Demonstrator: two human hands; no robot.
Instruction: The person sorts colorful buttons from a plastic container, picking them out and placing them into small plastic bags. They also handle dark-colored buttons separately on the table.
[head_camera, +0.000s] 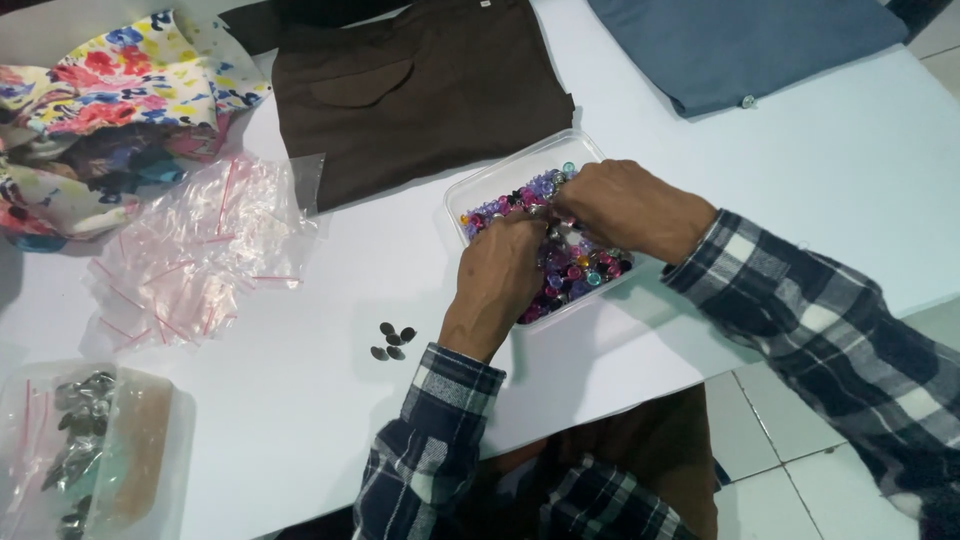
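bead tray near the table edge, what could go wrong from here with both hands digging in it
The clear tray of mixed beads sits close to the table edge; a push from the left hand or right hand might slide or tip it off. Beads could flick out. The small dark buttons lie loose by the left wrist and could get swept away.

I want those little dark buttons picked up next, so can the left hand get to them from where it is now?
Probably yes. The dark buttons lie loose on the white table just beside the left hand, which is in the clear tray of beads. Nothing lies between them.
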